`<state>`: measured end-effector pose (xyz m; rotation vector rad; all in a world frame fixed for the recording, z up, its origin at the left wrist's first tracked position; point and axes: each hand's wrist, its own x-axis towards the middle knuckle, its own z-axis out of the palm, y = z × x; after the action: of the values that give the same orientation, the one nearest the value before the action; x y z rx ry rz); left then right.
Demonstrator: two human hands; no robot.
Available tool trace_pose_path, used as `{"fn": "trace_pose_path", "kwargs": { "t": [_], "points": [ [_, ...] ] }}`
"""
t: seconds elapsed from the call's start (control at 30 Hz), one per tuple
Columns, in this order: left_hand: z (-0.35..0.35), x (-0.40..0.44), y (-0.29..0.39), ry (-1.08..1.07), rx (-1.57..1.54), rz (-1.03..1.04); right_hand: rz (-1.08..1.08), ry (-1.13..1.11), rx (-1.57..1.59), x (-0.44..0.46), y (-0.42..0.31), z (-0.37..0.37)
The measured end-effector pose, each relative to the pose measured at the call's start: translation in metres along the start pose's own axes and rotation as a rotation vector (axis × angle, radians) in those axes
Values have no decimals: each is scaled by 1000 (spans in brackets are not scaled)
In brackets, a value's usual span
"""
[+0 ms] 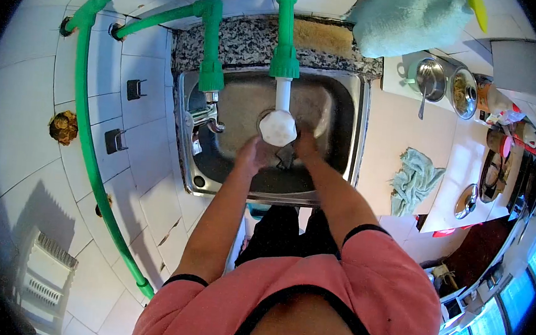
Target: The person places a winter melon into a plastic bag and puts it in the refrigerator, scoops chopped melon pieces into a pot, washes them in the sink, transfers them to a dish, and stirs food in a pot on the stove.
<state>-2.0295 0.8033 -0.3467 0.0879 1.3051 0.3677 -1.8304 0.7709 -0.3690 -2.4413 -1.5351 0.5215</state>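
Both of my hands are inside a stainless steel sink (228,193), below a white round faucet head (278,128) on a green pipe. My left hand (253,155) is left of the faucet head, its fingers blurred and partly out of sight. On the other side, my right hand (306,146) lies in shadow, its fingers mostly hidden. Between the hands, low in the basin, there is a small dark grey shape (286,157) that I cannot make out. Whether either hand grips anything is not visible.
A metal tap (209,117) stands at the sink's left. A crumpled green cloth (415,182) lies on the right counter, with a metal pot (430,79) and a glass lid (463,93) behind. A pale towel (411,21) hangs above. Green pipes (84,109) run along the left wall.
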Motion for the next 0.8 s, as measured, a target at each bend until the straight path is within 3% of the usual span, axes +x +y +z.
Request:
{"fn": "trace_pose_path", "kwargs": {
  "t": [0.03,0.07,0.1,0.17,0.2,0.23,0.27,0.3,0.33,0.4,0.43,0.47,0.53,0.57,0.6,0.67,0.7,0.77,0.8],
  "points": [
    [-13,13,-11,-33,2,-178,198,-254,240,-2,-10,5],
    [2,0,-6,-30,-4,-178,400,-510,478,-5,-22,5],
    [22,-12,-1,11,-27,-287,396,-516,476,-8,-33,2],
    [56,-24,6,48,-67,-389,594,-367,1529,-5,-60,-34],
    [73,-20,9,-29,-209,-233,582,-376,1518,-1,-61,-48],
    [87,-20,13,-106,-350,-77,456,-264,1271,2,-59,-62],
    [100,-28,22,-112,-363,-72,331,-153,1025,5,-59,-82],
    [113,-37,31,-121,-236,184,319,-78,1046,9,-59,-103],
    [124,-46,38,-124,-165,282,310,-71,1040,15,-49,-117],
    [144,-63,52,-108,-26,481,447,-361,1289,28,-27,-140],
    [145,-59,54,-133,45,516,317,-284,999,34,-30,-144],
    [144,-57,54,-156,121,547,314,-281,997,39,-29,-151],
    [136,-73,58,-209,-51,495,325,-489,664,47,-27,-174],
    [133,-85,62,-259,-226,441,344,-289,865,47,-28,-184],
    [125,-88,61,-258,-229,450,335,-291,867,48,-32,-184],
    [113,-92,58,-237,-429,258,503,-269,1388,51,-42,-181],
    [111,-90,59,-236,-433,265,458,-374,1369,46,-50,-177],
    [117,-98,64,-348,-556,70,92,-378,829,35,-52,-130],
    [121,-96,67,-412,-589,0,-46,-120,903,17,-89,-154]
  ]
}}
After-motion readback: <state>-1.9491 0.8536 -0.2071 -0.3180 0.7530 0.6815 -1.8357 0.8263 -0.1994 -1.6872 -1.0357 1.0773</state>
